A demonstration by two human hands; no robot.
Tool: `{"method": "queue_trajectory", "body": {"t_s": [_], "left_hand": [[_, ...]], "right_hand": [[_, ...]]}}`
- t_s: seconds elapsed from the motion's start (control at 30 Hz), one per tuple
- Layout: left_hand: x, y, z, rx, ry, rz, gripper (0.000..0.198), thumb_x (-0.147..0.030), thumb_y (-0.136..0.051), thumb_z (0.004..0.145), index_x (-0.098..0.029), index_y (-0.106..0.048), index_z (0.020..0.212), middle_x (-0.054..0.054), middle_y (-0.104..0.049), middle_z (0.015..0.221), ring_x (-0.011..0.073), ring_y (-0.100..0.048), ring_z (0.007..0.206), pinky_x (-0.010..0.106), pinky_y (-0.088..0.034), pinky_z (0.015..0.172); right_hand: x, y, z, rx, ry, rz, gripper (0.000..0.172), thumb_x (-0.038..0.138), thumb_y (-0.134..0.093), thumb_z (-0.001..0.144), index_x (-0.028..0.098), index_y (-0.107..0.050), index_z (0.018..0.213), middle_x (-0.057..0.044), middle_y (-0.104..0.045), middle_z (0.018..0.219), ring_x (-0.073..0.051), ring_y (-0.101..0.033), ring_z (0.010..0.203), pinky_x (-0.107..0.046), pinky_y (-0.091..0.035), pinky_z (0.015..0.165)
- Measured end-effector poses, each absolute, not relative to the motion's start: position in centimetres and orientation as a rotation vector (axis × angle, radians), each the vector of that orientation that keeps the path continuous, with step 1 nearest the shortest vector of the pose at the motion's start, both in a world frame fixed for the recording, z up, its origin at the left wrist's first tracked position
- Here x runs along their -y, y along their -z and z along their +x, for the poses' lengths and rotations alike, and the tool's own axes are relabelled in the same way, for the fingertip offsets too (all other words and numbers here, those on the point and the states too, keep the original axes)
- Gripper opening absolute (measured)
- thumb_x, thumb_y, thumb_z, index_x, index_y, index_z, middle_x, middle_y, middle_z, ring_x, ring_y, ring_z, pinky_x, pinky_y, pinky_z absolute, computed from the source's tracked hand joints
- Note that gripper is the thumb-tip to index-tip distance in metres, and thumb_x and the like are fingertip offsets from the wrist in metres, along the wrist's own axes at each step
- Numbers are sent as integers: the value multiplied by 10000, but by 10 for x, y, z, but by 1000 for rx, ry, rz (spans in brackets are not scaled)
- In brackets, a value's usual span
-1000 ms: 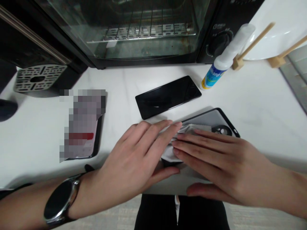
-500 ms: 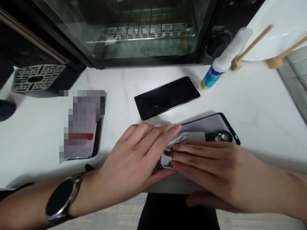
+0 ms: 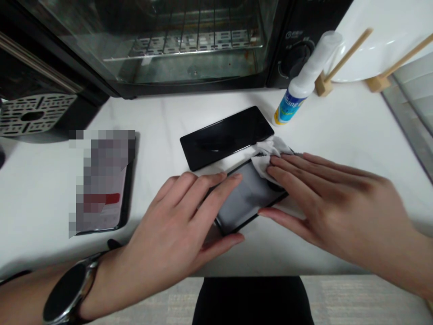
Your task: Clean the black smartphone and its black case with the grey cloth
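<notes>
A phone case (image 3: 241, 194) with a grey, see-through-looking back and black edges lies on the counter in front of me. My left hand (image 3: 179, 216) grips its left end, fingers over the far edge and thumb along the near one. A crumpled white cloth with a zigzag edge (image 3: 262, 166) sits under the fingers of my right hand (image 3: 334, 198), which presses it on the right end of the case. The right thumb rests by the near edge. Cloth and fingers mostly hide the camera cutout. Just beyond the case lies a black phone (image 3: 226, 137), screen up.
A spray bottle (image 3: 293, 103) stands right of the black phone, near wooden stands (image 3: 324, 85). At the left lies another phone (image 3: 123, 203), partly pixelated. A toaster oven (image 3: 189, 89) and a machine with a slotted drip tray (image 3: 50, 106) line the back.
My right hand and the cloth have moved away from me, to the far right part of the case. The case's grey middle now shows. My left hand keeps to the left end.
</notes>
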State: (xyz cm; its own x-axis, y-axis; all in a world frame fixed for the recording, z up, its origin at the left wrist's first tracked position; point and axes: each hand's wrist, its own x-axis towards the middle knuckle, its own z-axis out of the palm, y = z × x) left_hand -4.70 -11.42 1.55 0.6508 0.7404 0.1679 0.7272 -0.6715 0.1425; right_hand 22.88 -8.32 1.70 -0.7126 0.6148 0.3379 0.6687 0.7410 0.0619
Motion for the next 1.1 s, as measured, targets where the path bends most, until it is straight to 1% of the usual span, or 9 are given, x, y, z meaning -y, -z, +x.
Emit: {"method": "queue_trajectory", "body": {"t_s": [0.27,0.33,0.43,0.57,0.67,0.77,0.87,1.0,1.1], "left_hand": [[113,-17,-46,-1137,-379,2815,753,-548,-673,1016,-58,-478,1553,183,-675,1406,329,-597,1167,451,-501,974],[114,-17,-46,-1111,-380,2821,743,-530,-674,1018,-54,-480,1555,181,-682,1402,323,-596,1174,443,-504,991],[116,-16,-45,-1052,-368,2820,714,-482,-691,1018,-72,-478,1563,159,-686,1411,304,-597,1167,427,-497,1031],[118,-15,-45,-1030,-371,2801,679,-470,-676,1033,-94,-482,1564,131,-684,1440,284,-601,1154,411,-481,1050],[117,-16,-44,-1080,-379,2819,633,-464,-645,1057,-95,-497,1550,117,-722,1374,281,-611,1106,413,-481,1011],[117,-17,-44,-1125,-373,2839,603,-469,-618,1071,-98,-512,1534,130,-714,1396,295,-616,1144,417,-480,976],[118,-17,-45,-1178,-363,2836,633,-496,-631,1057,-101,-509,1536,139,-711,1392,312,-621,1145,428,-484,943],[117,-14,-46,-1261,-335,2851,724,-558,-663,1019,-96,-490,1550,151,-717,1362,337,-634,1069,468,-484,887],[115,-13,-47,-1319,-326,2862,780,-598,-683,992,-98,-481,1556,163,-706,1379,348,-640,1075,477,-483,878]], "right_hand": [[86,-12,223,2795,-19,-715,683,551,-489,1096,-28,-618,1435,-288,-649,1483,-407,-664,1373,-531,-593,1124],[90,-10,221,2812,-150,-653,682,549,-513,1090,-12,-595,1470,-263,-624,1526,-379,-616,1437,-513,-529,1209],[96,-5,220,2848,-359,-535,694,566,-580,1063,58,-554,1536,-173,-612,1576,-316,-539,1520,-481,-399,1319],[99,-1,220,2910,-527,-440,779,597,-664,1013,134,-480,1612,-92,-554,1646,-284,-470,1572,-487,-287,1373],[96,-4,220,2876,-572,-395,685,566,-648,1035,136,-550,1559,-60,-589,1619,-236,-481,1565,-428,-237,1392],[95,-9,219,2774,-564,-400,491,495,-623,1068,146,-686,1408,-42,-723,1466,-186,-595,1467,-368,-290,1373],[93,-11,220,2693,-481,-465,393,444,-604,1087,142,-743,1298,-39,-810,1294,-177,-698,1339,-362,-411,1316],[90,-15,222,2641,-275,-567,307,370,-581,1104,152,-778,1192,-13,-831,1228,-184,-782,1189,-370,-611,1131],[85,-17,226,2609,-97,-689,252,335,-621,1080,165,-797,1136,-8,-843,1169,-214,-823,1070,-393,-683,996]]}}
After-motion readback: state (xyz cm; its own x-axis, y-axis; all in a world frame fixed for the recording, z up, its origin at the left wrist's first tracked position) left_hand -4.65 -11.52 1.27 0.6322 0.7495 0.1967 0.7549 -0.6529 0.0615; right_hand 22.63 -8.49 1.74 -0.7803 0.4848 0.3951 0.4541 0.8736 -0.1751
